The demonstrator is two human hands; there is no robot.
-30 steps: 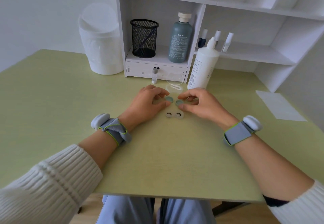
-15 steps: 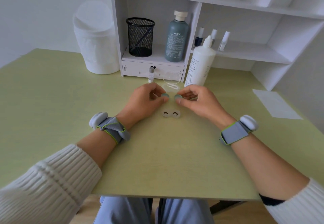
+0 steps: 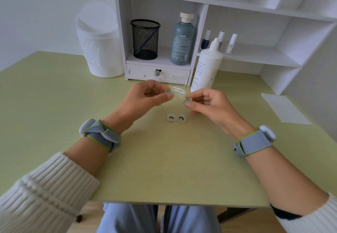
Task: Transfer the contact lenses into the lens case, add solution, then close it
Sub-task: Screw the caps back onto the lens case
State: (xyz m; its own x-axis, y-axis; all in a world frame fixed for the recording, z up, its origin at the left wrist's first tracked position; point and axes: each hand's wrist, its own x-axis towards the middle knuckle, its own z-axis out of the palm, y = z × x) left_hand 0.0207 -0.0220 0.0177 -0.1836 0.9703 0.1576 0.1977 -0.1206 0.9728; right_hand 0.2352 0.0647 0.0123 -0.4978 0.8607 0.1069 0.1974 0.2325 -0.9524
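Lens case [image 3: 176, 118]: white, two round wells side by side, uncapped, flat on the green counter [image 3: 155, 159] near its middle, below and between the two hands; each well shows a dark ring, too small to identify. Left cap [image 3: 168, 92]: teal disc, pinched between thumb and forefinger of the left hand [image 3: 145, 96], raised off the counter above and left of the case. Right cap [image 3: 187, 101]: teal disc, pinched the same way by the right hand [image 3: 209, 105], slightly lower and nearer the case. Left hand: fingers curled, other fingertips tucked toward the palm, forearm angled in from the lower left. Right hand: fingers curled, knuckles up, forearm angled in from the lower right; the two caps are near each other but apart. Wristbands: one grey band with green edging on the left wrist [image 3: 101, 136], one on the right wrist [image 3: 254, 142]; cream ribbed sleeves pushed back on both forearms. Clear dish [image 3: 177, 82]: just behind the hands, holding white tweezers [image 3: 178, 90]. Solution bottle [image 3: 206, 70]: white, tall, nozzle cap on, upright on the counter beyond the right hand. Shelf unit [image 3: 255, 56]: white, at the counter's back, carrying a grey-green bottle [image 3: 182, 44] and a black mesh cup [image 3: 145, 39] in one compartment. White bin [image 3: 99, 46]: left of the shelf unit. Paper sheet [image 3: 285, 108]: flat at the right edge.
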